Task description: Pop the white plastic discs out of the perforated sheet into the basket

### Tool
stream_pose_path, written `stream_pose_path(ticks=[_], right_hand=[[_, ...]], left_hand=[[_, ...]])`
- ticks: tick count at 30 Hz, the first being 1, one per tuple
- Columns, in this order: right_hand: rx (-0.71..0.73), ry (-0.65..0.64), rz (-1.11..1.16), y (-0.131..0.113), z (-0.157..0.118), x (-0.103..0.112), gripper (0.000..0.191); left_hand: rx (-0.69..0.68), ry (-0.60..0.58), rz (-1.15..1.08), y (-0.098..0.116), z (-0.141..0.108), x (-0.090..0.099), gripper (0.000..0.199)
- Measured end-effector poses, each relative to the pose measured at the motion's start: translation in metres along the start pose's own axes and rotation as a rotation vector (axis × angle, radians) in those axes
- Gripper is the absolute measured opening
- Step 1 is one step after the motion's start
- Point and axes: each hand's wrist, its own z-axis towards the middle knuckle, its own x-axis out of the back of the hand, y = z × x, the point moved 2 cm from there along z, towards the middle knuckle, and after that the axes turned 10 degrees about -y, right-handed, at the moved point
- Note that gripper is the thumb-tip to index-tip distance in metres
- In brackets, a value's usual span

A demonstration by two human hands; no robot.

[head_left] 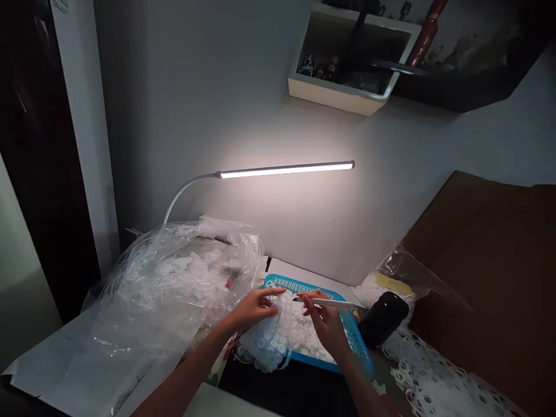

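My left hand is closed on the upper edge of a bunched translucent sheet of small round plastic pieces, which hangs down over the basket's left front side. In my right hand is a slim white pen-like tool, gripped between thumb and fingers. Its dark tip points left, close to the top of the sheet; whether it touches cannot be made out. Beneath both hands lies a blue plastic basket with many small white pieces inside.
A large clear plastic bag of white material spreads on the left. A lit bar lamp arches over the table. Right of the basket are a black object, a sheet of white rings and a brown cardboard box. A wall shelf hangs above.
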Motion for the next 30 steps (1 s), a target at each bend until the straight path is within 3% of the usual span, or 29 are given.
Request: stream_pose_path(ticks=[3,8,10,13,17,22,25,26,28,30], right_hand=[[0.007,0.01,0.076,-0.007,0.011,0.0,0.029],[0.033,0.041,0.178,-0.019,0.024,0.008,0.027],[0.034,0.054,0.211,-0.021,0.028,0.012,0.028],[0.015,0.063,0.241,-0.022,0.031,0.017,0.027],[-0.032,0.019,0.242,-0.025,0.03,0.022,0.023],[-0.157,-0.14,0.184,-0.018,0.023,0.012,0.023],[-0.211,-0.222,0.185,-0.007,0.016,-0.003,0.021],[-0.22,-0.234,0.195,-0.004,0.014,-0.008,0.02],[-0.227,-0.24,0.233,0.003,0.01,-0.017,0.02],[-0.225,-0.217,0.288,0.01,0.008,-0.023,0.022]], left_hand=[[0.028,-0.067,0.149,0.011,0.007,0.009,0.045],[0.118,-0.236,0.399,0.023,0.02,0.021,0.057],[0.158,-0.239,0.52,0.028,0.023,0.023,0.059],[0.195,-0.153,0.709,0.038,0.022,0.024,0.058],[0.209,-0.093,0.874,0.05,0.017,0.027,0.031],[0.145,-0.175,0.953,0.053,0.01,0.022,0.011],[0.036,-0.175,0.998,0.042,-0.001,0.01,0.009],[-0.079,-0.155,1.019,0.038,-0.007,0.006,0.009],[-0.319,-0.04,1.045,0.027,-0.022,-0.002,0.008],[-0.448,0.108,1.036,0.017,-0.038,-0.005,0.004]])
